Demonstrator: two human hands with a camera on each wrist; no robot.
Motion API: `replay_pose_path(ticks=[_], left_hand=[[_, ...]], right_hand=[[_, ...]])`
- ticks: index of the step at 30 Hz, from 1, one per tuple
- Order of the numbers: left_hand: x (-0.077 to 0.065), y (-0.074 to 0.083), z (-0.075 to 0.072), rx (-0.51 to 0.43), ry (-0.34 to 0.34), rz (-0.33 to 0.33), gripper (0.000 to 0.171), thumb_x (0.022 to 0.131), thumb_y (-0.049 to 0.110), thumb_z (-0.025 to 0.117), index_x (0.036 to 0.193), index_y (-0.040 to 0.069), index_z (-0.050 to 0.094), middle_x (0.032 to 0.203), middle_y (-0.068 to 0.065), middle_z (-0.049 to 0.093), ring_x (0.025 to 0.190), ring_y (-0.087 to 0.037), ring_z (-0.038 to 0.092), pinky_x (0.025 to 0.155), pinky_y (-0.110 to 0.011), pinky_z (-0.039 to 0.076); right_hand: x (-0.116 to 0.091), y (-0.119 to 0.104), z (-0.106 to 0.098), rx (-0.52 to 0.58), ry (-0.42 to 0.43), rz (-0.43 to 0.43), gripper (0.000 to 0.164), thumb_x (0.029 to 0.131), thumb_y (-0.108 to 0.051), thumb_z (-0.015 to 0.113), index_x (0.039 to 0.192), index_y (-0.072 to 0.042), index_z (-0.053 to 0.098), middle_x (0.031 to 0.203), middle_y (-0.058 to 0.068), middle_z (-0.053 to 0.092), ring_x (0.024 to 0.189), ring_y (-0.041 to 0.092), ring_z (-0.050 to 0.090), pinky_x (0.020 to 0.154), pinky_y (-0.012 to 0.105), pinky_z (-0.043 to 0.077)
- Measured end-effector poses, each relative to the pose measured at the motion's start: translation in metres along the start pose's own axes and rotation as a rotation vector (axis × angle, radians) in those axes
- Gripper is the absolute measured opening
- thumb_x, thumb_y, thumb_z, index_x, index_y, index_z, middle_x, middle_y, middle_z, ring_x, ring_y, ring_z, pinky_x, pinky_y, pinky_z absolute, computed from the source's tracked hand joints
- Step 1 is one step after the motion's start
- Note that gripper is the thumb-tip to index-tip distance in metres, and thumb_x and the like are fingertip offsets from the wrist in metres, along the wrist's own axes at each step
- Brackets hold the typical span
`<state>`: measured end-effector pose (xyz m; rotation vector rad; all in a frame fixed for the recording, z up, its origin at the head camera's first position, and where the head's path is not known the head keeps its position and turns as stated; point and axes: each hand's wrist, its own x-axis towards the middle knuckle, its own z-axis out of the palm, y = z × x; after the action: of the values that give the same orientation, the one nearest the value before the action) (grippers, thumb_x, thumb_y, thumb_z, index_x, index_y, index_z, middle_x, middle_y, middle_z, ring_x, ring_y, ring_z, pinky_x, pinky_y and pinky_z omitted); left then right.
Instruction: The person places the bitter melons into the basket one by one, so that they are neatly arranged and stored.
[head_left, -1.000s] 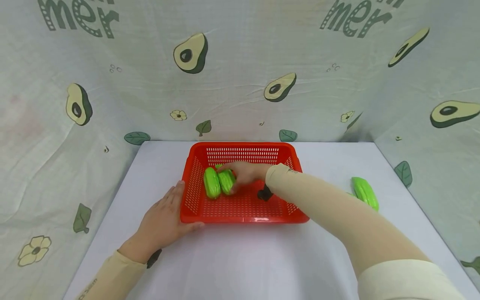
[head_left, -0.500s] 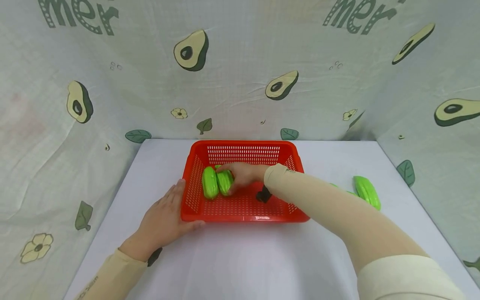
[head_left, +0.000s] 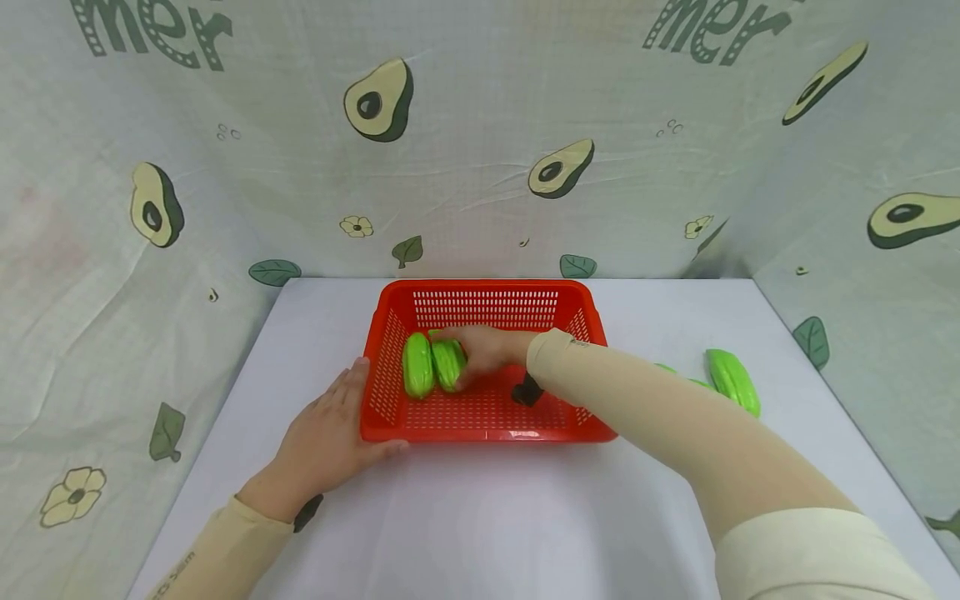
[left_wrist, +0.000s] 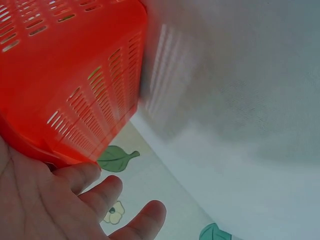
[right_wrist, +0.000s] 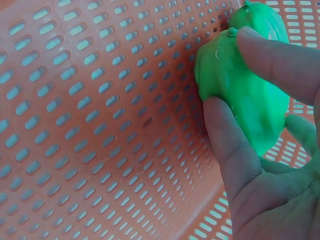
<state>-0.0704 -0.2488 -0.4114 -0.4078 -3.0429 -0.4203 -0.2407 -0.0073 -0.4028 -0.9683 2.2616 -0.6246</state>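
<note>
My right hand (head_left: 483, 350) reaches into a red plastic basket (head_left: 483, 435) and grips a glossy green ridged fruit or vegetable (head_left: 448, 367), oblong with a small stem nub. In the right wrist view the fingers (right_wrist: 227, 135) lie along both sides of that green piece (right_wrist: 240, 85). A second one like it (head_left: 417, 365) lies close beside it, by the basket's left wall. My left hand (head_left: 322, 442) rests against the basket's front left corner, fingers straight along the side and thumb along the front. From the left wrist, the rim crosses above the fingers (left_wrist: 102, 192).
More green ridged pieces (head_left: 733, 382) lie on the white table (head_left: 480, 525) to the right, partly hidden behind my right forearm. A printed cloth (head_left: 465, 192) with avocados hangs round the back and sides. Bare basket floor (head_left: 480, 417) shows near the front.
My right hand and the green piece it grips have shifted slightly left. The neighbouring piece has also edged toward the basket's left wall. My left hand keeps its place on the corner.
</note>
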Motion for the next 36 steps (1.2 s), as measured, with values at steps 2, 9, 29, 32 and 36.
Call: replay_pose_path(ticks=[2,9,29,32,36], left_hand=[[0.0,0.0,0.0,0.001,0.0,-0.001,0.126,0.075,0.083,0.059,0.154,-0.007,0.02,0.157,-0.025,0.03,0.14,-0.043,0.035,0.104,-0.056,0.042],[0.0,0.0,0.001,0.004,0.001,-0.003,0.128,0.074,0.086,0.053,0.155,-0.007,0.019,0.157,-0.025,0.03,0.14,-0.043,0.035,0.104,-0.056,0.042],[0.0,-0.001,0.002,0.009,-0.002,-0.008,0.129,0.074,0.089,0.047,0.155,-0.007,0.019,0.157,-0.024,0.029,0.141,-0.043,0.033,0.104,-0.056,0.042],[0.0,-0.001,0.003,0.014,-0.004,-0.012,0.13,0.073,0.091,0.046,0.155,-0.006,0.018,0.158,-0.024,0.029,0.141,-0.043,0.033,0.103,-0.056,0.042],[0.0,0.0,0.003,0.013,-0.004,-0.013,0.131,0.072,0.091,0.045,0.155,-0.006,0.019,0.158,-0.024,0.029,0.141,-0.043,0.033,0.104,-0.057,0.042]], right_hand=[[0.0,0.001,0.0,-0.004,0.004,-0.004,0.089,0.08,-0.015,0.085,0.155,-0.016,0.037,0.134,0.007,0.052,0.113,0.02,0.05,0.099,0.033,0.043],[-0.002,0.003,-0.006,-0.006,-0.022,0.013,0.091,0.08,-0.018,0.085,0.156,-0.016,0.035,0.144,0.008,0.048,0.127,0.022,0.047,0.108,0.038,0.038],[-0.151,0.017,-0.112,0.216,0.189,-0.013,0.088,0.085,-0.005,0.079,0.156,-0.02,0.032,0.156,0.01,0.035,0.128,0.032,0.053,0.084,0.04,0.058],[-0.183,0.038,-0.115,0.263,0.219,0.02,0.085,0.086,-0.004,0.078,0.156,-0.02,0.032,0.156,0.011,0.034,0.128,0.036,0.052,0.084,0.041,0.058],[-0.222,0.069,-0.11,0.283,0.261,0.084,0.086,0.086,-0.007,0.078,0.157,-0.02,0.029,0.156,0.015,0.033,0.128,0.039,0.052,0.085,0.04,0.058]])
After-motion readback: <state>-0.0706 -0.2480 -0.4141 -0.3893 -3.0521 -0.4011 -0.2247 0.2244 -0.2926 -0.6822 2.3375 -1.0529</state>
